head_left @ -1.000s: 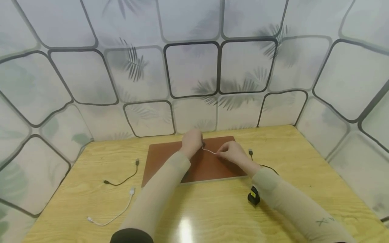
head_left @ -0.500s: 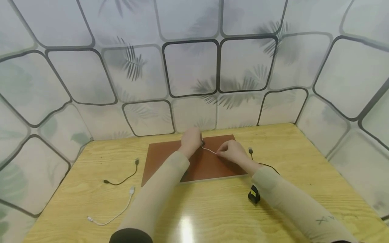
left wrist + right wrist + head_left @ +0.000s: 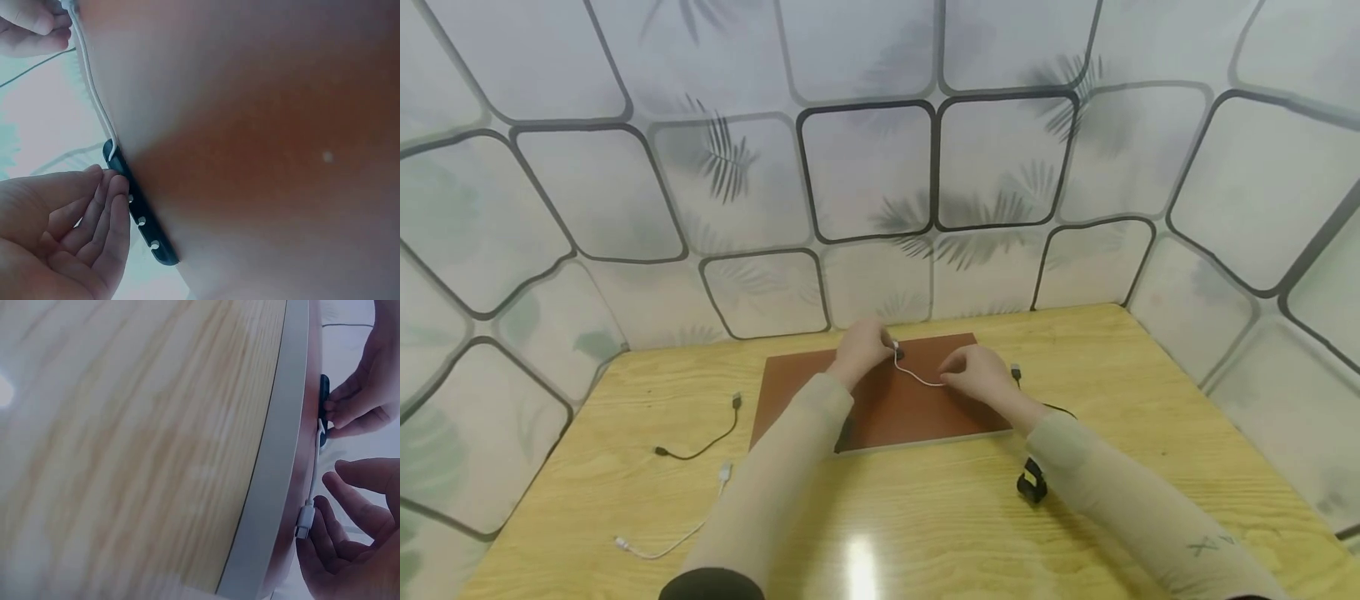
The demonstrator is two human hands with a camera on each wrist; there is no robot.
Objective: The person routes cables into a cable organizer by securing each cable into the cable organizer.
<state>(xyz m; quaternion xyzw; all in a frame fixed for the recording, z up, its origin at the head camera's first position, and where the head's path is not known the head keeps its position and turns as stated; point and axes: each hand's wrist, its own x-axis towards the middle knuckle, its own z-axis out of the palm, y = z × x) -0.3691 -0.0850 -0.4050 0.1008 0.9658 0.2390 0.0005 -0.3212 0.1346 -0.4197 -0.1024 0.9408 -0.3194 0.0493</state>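
Note:
A black cable clip strip (image 3: 145, 215) with several slots sits on the brown board (image 3: 910, 417), toward its back. One end of a thin white cable (image 3: 917, 380) lies in a slot of the strip. My left hand (image 3: 859, 346) touches the strip with fairly straight fingers, thumb and fingertips close together. From the strip the cable runs right to my right hand (image 3: 976, 375). In the right wrist view its white plug (image 3: 305, 522) lies against the lower fingers of that hand; thumb and forefinger stand apart, not pinching it.
On the wooden table, left of the board, lie a short black cable (image 3: 703, 450) and a short white USB cable (image 3: 681, 543). Another black cable with a USB plug (image 3: 1017, 372) lies to the right, partly behind the right wrist. A patterned curtain (image 3: 880, 183) surrounds the table.
My left hand has drawn back to the left, uncovering more of the clip strip and cable. The right fingers have loosened, and the cable hangs a little lower beside them.

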